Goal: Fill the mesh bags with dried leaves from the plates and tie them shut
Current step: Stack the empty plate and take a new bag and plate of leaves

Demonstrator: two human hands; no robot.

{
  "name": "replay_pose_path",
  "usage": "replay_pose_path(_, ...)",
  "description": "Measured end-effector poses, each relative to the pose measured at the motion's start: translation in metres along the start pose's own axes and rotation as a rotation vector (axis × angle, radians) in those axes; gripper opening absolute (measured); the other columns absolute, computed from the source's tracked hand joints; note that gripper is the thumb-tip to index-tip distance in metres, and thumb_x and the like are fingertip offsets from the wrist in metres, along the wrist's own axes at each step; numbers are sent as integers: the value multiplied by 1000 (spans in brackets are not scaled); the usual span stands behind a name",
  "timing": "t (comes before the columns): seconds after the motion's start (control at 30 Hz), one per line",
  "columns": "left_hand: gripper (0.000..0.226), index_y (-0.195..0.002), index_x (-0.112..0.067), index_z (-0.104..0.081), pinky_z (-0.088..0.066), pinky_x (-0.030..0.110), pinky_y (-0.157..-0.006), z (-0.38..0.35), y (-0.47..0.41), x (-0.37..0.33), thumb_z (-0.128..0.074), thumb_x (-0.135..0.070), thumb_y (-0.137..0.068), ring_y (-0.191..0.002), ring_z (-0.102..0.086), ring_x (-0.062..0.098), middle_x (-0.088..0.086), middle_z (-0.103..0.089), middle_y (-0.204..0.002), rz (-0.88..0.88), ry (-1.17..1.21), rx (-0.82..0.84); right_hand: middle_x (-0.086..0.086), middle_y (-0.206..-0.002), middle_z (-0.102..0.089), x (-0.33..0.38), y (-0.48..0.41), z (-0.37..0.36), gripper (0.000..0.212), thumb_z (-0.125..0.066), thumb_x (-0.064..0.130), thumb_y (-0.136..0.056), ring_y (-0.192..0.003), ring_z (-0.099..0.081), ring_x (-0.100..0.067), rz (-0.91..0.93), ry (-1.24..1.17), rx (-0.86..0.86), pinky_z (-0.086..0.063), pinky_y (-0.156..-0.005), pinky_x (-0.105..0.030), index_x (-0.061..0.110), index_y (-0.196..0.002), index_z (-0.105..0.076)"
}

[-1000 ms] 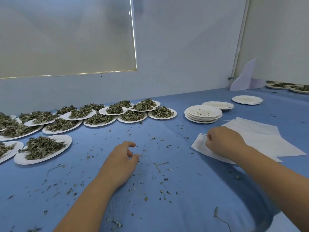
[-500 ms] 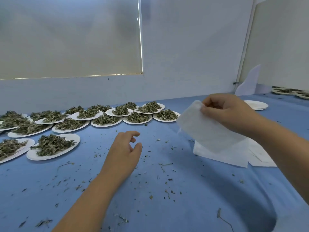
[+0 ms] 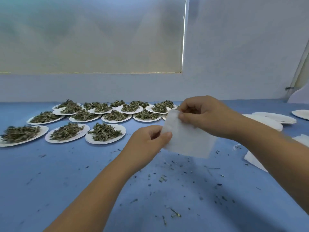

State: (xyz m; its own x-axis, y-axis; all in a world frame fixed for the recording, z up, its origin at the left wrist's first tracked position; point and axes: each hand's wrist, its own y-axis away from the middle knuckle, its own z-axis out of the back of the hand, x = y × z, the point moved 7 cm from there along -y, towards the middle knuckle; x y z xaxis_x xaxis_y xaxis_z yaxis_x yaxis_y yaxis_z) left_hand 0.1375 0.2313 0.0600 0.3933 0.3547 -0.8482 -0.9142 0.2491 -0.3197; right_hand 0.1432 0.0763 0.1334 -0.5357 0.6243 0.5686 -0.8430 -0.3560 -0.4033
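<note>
Mesh bag [image 3: 187, 143]: limp, featherlight, flat; probably empty.
Left hand [image 3: 145, 143]: thumb and fingers pinch its 9 o'clock edge.
Right hand [image 3: 207, 116]: pinches the 12 o'clock corner; spread the mouth there.

Soft, even light, moderately bright, with a cool blue cast. Blind [image 3: 90, 36] glows dull, and a thin bright leak runs along its bottom and right edge. Shadows on the counter [image 3: 66, 173] are faint, just soft rims under the plates [image 3: 120, 133]. Wide-angle bend: blind edge bows, right wall corner leans in. Empty stack [image 3: 274, 117] at far right is smeared. Bag [image 3: 187, 141] is near blown out, mesh not resolved.
</note>
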Motion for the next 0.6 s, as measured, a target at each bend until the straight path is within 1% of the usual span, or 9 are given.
replay_pose_path(0.03, 20, -95, -21, -73, -52, 45, -79, 11, 1, 7, -58, -34, -94, -79, -65, 32, 2, -73, -89, 25, -16, 35, 6, -75, -64, 5, -9, -13, 12, -62, 25, -91, -63, -52, -3, 15, -12, 16, -44, -60, -22, 25, -81, -67)
replay_pose_path(0.1, 20, -94, -19, -74, -54, 42, -77, 36, 4, 23, -57, -30, -95, -76, -68, 28, 3, -74, -85, 77, -28, 109, 13, -70, -61, 14, -26, -41, 13, -61, 26, -92, -59, -49, 2, 42, -20, 40, -40, -54, -13, 26, -80, -66)
replay_pose_path(0.13, 21, -92, -18, -74, -57, 38, -73, 50, 5, 34, -57, -30, -95, -70, -69, 25, 4, -74, -82, 121, -14, 137, 16, -68, -59, 18, -34, -54, 13, -61, 26, -92, -58, -49, 2, 45, -32, 51, -39, -52, -11, 27, -79, -66)
replay_pose_path(0.2, 24, -90, -14, -72, -54, 30, -57, 80, 8, 57, -56, -32, -96, -54, -63, 22, 11, -68, -67, 224, -11, 175, 12, -71, -61, 19, -51, -79, 14, -61, 26, -92, -57, -51, 2, 16, -77, 89, -44, -53, -15, 27, -80, -67)
replay_pose_path(0.27, 26, -88, -12, -69, -44, 24, -46, 109, 13, 84, -55, -33, -97, -42, -48, 18, 7, -55, -52, 319, -3, 156, 6, -74, -65, 9, -66, -104, 14, -59, 23, -92, -59, -57, -4, -75, -138, 146, -50, -52, -21, 24, -83, -69)
replay_pose_path(0.37, 23, -79, -13, -58, -24, 20, -38, 138, 26, 126, -56, -27, -96, -41, -24, 11, -3, -37, -51, 490, 184, 70, 2, -75, -70, -16, -82, -140, 15, -57, 18, -93, -59, -62, -8, -254, -154, 242, -50, -51, -23, 16, -87, -70)
replay_pose_path(0.43, 22, -78, -15, -52, -20, 19, -36, 144, 33, 147, -56, -26, -96, -40, -22, 8, -6, -36, -50, 603, 131, 104, -3, -80, -72, -31, -92, -158, 15, -54, 17, -95, -60, -63, -11, -361, -150, 287, -51, -52, -24, 13, -91, -68)
replay_pose_path(0.5, 21, -80, -15, -52, -21, 18, -35, 148, 36, 156, -55, -27, -96, -39, -23, 8, -7, -39, -50, 667, 110, 112, -8, -84, -71, -44, -102, -170, 14, -54, 15, -95, -61, -62, -15, -457, -170, 280, -50, -51, -24, 9, -95, -67)
replay_pose_path(0.6, 24, -75, -18, -53, -25, 18, -38, 153, 32, 161, -55, -34, -94, -39, -28, 9, -9, -43, -47, 656, 9, 87, -13, -82, -67, -59, -118, -181, 15, -55, 9, -94, -58, -57, -20, -615, -261, 213, -46, -48, -26, -1, -102, -64)
